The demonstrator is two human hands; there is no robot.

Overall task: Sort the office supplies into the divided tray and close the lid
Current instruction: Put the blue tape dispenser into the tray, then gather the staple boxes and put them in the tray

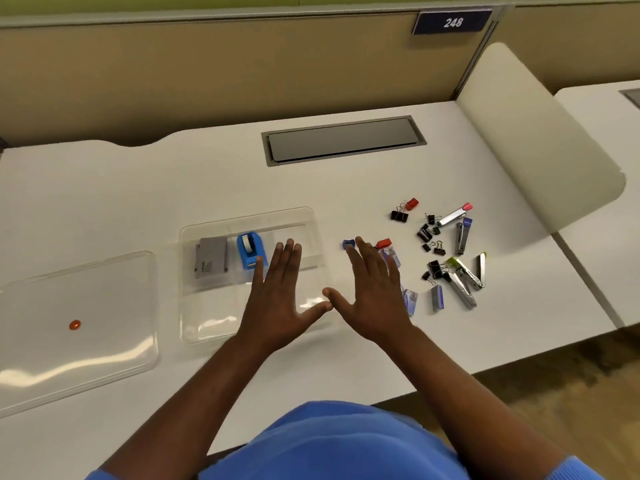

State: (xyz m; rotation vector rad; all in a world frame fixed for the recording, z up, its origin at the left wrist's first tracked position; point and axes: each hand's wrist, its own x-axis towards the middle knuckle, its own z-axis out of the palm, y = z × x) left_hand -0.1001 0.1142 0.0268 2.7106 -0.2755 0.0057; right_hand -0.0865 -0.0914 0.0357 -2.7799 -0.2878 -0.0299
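Observation:
A clear divided tray lies on the white desk, holding a grey box and a blue tape dispenser. Its clear lid lies flat to the left, with an orange dot on it. My left hand is spread flat over the tray's right part. My right hand is spread flat just right of the tray, thumbs nearly touching. Loose supplies sit to the right: black binder clips, staplers, staple boxes, a blue sharpener and a red one.
A grey cable hatch is set into the desk behind the tray. A rounded beige divider panel stands at the right, beside the desk's right edge. A partition wall with a sign reading 248 runs along the back.

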